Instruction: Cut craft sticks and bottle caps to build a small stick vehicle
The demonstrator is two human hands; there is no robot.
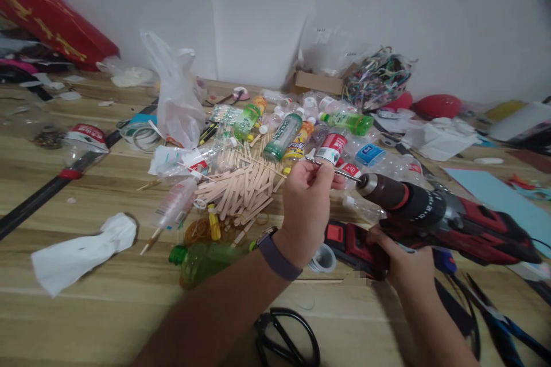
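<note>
Our left forearm (210,309) is closest to us, a dark band (279,256) at its wrist. If the drill (430,206) spun while our left hand (306,203) pinches its bit (345,175), the turning metal could cut or twist those fingers; an accidental trigger squeeze would cause that, though we cannot see the trigger. A slack grip by our right hand (407,266), wrapped around the handle, could let the body tip. The drill sits above our right hand, bit pointing left into our left fingers, beyond which bottles (284,136) crowd the table (129,321).
</note>
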